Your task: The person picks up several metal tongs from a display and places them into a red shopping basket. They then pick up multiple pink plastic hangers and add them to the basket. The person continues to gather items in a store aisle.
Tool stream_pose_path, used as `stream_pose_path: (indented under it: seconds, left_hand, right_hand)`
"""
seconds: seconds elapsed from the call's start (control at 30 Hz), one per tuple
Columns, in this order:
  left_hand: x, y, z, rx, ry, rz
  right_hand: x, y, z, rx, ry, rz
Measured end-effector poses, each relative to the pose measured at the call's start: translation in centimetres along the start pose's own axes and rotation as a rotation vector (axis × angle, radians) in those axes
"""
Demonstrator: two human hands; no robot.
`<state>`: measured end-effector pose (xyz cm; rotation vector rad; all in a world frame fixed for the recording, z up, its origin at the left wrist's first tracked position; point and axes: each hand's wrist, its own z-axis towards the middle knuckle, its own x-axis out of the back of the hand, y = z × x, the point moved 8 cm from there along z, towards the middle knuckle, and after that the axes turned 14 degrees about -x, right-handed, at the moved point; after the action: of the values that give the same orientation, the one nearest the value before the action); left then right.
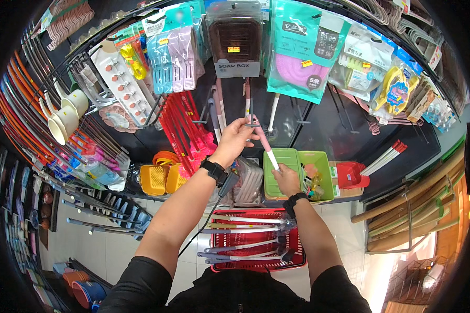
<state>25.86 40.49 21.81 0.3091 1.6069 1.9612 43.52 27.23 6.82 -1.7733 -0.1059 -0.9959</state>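
My right hand (286,180) is closed around the white shaft of a long-handled brush (264,141) with a pink grip. The lower end of that brush is hidden behind the hand. My left hand (235,141) is up by the pink end of the grip, at a metal display hook (252,124). Its fingertips touch there, but whether they pinch the grip or the hook is unclear. Below my arms, a red shopping basket (254,268) carries several long-handled brushes (250,230) laid across it. Other pink-handled brushes (220,103) hang behind my left hand.
A packaged soap box (235,43) and a teal clothesline packet (297,58) hang above. Red-handled pink items (180,133) hang at left. A green bin (281,156), a lime bin (325,180) and yellow baskets (153,180) line the low shelf. White ladles (62,117) hang far left.
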Motion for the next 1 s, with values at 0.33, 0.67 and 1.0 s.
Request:
stream_pose_path:
  seconds: [0.33,0.67,1.0]
  left_hand:
    - [1.6,-3.1,-9.3,0.007,0.012,0.029]
    - [7.7,-14.7,-30.0,0.279,0.023,0.244]
    - [12.4,-17.9,-41.1,0.542,0.195,0.237]
  right_hand:
    - [-6.4,-1.9,3.0,0.051,-0.079,-0.055]
    - [-9.4,-4.4,12.1,-0.059,-0.168,0.065]
    - [-12.4,-4.7,20.5,0.015,-0.006,-0.281]
